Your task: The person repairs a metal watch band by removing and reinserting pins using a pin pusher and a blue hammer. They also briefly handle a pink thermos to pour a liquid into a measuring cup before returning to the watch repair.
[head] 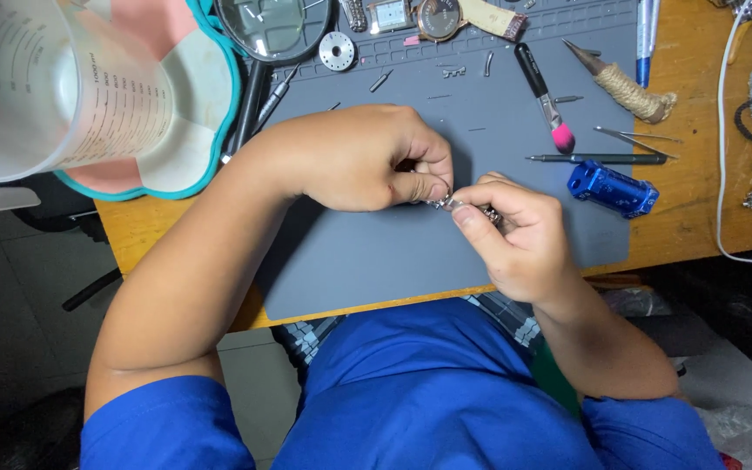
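Your left hand (367,157) and right hand (515,235) both pinch a small metal watch band (463,207) above the grey mat (393,252); the clear measuring jug (54,87) looks empty.
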